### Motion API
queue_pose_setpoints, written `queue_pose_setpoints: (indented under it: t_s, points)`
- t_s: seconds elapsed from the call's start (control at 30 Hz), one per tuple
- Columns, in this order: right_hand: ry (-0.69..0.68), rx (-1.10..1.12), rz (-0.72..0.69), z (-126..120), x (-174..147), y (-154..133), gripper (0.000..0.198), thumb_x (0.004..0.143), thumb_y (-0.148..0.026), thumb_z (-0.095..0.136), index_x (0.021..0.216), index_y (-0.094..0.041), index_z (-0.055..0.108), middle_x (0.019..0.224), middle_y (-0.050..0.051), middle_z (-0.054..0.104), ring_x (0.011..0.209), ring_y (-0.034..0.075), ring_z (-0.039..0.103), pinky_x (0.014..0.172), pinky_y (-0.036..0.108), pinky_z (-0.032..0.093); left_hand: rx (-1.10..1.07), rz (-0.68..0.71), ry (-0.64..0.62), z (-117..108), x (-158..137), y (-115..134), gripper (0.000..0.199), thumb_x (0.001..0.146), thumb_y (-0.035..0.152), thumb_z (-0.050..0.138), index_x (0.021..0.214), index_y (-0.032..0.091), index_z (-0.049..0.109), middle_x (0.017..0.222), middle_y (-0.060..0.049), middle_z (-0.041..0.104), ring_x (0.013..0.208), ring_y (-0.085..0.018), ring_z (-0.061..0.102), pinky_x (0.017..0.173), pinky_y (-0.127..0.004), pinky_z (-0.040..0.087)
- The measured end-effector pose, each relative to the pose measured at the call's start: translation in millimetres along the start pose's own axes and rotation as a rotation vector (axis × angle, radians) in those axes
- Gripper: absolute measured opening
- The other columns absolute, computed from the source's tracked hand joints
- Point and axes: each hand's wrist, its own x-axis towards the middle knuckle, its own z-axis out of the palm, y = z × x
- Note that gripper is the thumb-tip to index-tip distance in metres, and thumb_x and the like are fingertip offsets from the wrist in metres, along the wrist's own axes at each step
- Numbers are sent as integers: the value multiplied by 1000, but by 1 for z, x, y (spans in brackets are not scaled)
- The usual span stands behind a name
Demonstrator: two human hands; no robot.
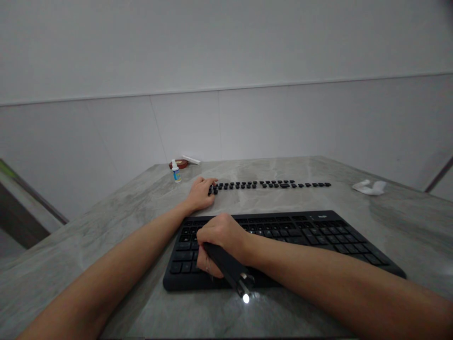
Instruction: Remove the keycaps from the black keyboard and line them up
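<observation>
My left hand (201,193) rests at the left end of the rows of black keycaps (244,185). Its fingers reach apart over the nearest caps, touching or just beside them; the fingertips are partly hidden. My right hand (222,241) is closed around a black stick-shaped tool (226,267) above the left part of a black keyboard (318,233). A bright light glows at the tool's near end, and its far end is hidden by my fingers. The keyboard lies slightly angled on the table, partly covered by my right forearm.
A small white spray bottle (176,172) with a blue label stands at the back left. Behind it are a reddish-brown round object (181,164) and a white strip (191,159). Crumpled white tissue (370,187) lies right on the grey marbled table (141,302). A pale wall (269,123) rises behind.
</observation>
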Motion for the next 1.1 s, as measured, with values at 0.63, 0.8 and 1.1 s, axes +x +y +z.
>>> queue_pose_setpoints:
  t_s: [0.63, 0.8, 1.1]
  points:
    - [19, 36, -26, 0, -2, 2, 15, 66, -19, 57, 56, -18, 45, 54, -1, 55, 46, 10, 46, 47, 23, 29, 31, -31, -38, -1, 0, 2, 62, 68, 13, 55, 129, 16, 52, 118, -5, 64, 108, -28, 49, 97, -40, 40]
    - [65, 57, 5, 1, -1, 1, 15, 63, -21, 57, 54, -18, 44, 51, -1, 53, 45, 11, 44, 47, 23, 28, 73, -37, -31, -1, 1, 2, 51, 70, 15, 56, 121, 14, 58, 115, -8, 65, 105, -29, 49, 96, -42, 41]
    - [15, 25, 19, 0, 0, -1, 20, 64, -21, 58, 53, -18, 42, 52, -1, 54, 46, 11, 48, 46, 23, 29, 120, -47, -50, 0, 2, 1, 37, 73, 17, 55, 107, 15, 69, 114, -7, 67, 102, -29, 50, 95, -43, 41]
